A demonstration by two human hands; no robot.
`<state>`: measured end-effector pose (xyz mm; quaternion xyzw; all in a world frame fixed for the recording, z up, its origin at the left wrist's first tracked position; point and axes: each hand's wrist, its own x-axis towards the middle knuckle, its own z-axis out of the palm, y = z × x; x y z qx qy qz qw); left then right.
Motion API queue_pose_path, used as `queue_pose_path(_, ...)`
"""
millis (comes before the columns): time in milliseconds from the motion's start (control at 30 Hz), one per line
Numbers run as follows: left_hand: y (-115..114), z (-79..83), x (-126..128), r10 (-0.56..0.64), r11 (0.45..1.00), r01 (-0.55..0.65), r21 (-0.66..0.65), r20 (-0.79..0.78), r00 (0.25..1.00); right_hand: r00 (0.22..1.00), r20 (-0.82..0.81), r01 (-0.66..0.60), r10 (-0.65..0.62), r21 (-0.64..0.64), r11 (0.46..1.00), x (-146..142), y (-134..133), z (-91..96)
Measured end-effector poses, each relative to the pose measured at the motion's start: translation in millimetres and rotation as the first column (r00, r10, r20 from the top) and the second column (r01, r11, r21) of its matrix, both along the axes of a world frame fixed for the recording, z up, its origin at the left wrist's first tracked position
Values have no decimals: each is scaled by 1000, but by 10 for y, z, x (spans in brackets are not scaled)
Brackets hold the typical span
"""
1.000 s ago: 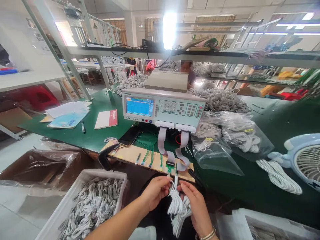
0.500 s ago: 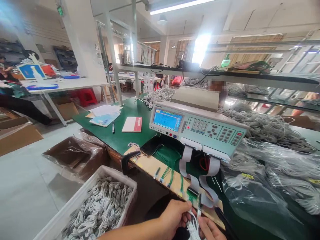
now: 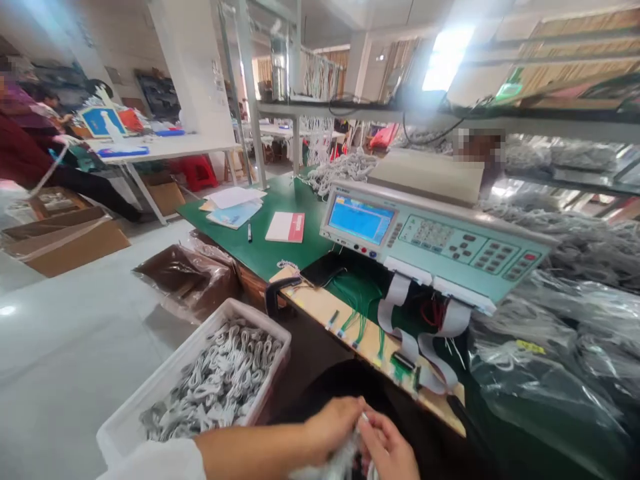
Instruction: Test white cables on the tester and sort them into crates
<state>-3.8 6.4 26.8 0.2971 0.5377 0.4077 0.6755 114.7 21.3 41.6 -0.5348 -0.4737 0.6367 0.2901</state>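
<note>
1. Low at the bottom edge of the view, the left hand [image 3: 333, 427] and the right hand [image 3: 387, 450] meet over a bundle of white cable [image 3: 345, 460]; fingers of both are pinched on it, though blur hides exactly where each finger sits
2. That bundle lies between the two hands, just in front of the wooden fixture board [image 3: 350, 327], apart from its connectors and near enough that little reach would be needed
3. Close to the left forearm stands a white bin [image 3: 165, 387] heaped with coiled white cables, placed, I judge, within an easy drop or pick of the left hand
4. Behind the board sits the cable tester [image 3: 435, 233], its screen tilted toward the person; grey ribbon cables [image 3: 400, 313] loop down from it onto the board
5. On the right, clear bags of cables [image 3: 540, 353] crowd the green bench [image 3: 280, 247] right up to the board, so free room is tight there
6. Leftward the floor is open past the bin, with a lined cardboard box [image 3: 185, 280] beside the bench corner
7. A notebook [image 3: 286, 227] and papers lie farther back, well apart from the hands
</note>
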Motion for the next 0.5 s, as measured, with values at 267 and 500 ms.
queue_pose_path(267, -186, -121, -834, -218, 958, 288, 16, -612, 760, 946, -300, 51, -120, -226, 973, -80, 84, -4)
queue_pose_path(500, -55, 16, -69, -316, 945, 326, 24, 324, 892, 992, 112, 16, -61, 366, 931, 34, 134, 24)
